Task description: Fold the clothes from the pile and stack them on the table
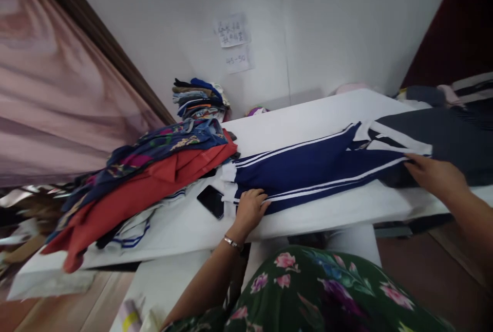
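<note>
Pinching the navy garment (300, 167): right hand (435, 173), closed; left hand (251, 209) curled, grip hidden.

Phone (210, 202) on tbl (285, 124), btwn clothes pile (154, 180) L & garment (308, 167) R

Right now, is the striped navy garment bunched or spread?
Spread: the navy garment lies stretched lengthwise, left hand and right hand near opposite ends.

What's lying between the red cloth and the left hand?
In the head view: a white striped garment, a black phone, then the blue garment's white ends.
</note>
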A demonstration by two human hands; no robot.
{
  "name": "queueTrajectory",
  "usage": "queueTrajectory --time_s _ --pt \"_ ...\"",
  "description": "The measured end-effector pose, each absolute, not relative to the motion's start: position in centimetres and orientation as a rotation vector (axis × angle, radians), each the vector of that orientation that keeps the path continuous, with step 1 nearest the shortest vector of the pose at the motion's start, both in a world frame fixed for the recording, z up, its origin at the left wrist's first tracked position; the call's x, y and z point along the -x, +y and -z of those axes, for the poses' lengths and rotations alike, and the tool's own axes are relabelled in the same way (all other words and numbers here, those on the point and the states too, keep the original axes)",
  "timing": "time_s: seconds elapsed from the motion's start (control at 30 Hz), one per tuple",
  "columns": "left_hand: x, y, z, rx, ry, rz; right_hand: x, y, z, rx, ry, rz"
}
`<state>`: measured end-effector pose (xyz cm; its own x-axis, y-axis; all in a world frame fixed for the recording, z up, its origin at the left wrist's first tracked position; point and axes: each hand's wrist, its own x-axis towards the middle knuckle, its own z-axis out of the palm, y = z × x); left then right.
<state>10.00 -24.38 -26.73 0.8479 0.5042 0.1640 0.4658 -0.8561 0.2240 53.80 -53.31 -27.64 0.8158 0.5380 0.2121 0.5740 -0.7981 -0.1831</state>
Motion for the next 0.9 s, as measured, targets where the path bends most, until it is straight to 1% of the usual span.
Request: queueTrajectory --time_s 0.07,0.2,0.3,0.5,0.7,0.9 --pt "-9.5 -24.7 26.6 -2.847 0.684 -0.398 -51.3 -52.6 28.3 2.612 -0.812 0.188" --pt "-8.3 -25.2 26.5 -2.852 0.704 -0.489 -43.9 -49.1 30.1 2.103 -1.183 -0.095" --pt "-7.3 -25.4 26.6 -2.87 0.768 -0.522 -38.8 -45.4 30.9 1.882 -1.366 -0.178" --pt "-5.4 -25.0 26.9 -2.83 1.143 -0.624 -32.1 -38.1 28.4 1.539 -1.682 -0.31" --pt "-4.5 -24.0 27.1 -2.666 1.324 -0.762 -27.4 -30.7 27.0 1.437 -1.828 -0.273" --pt "-4.8 -22.9 27.4 -2.587 1.239 -0.812 -23.9 -23.2 27.5 1.599 -1.996 -0.136"
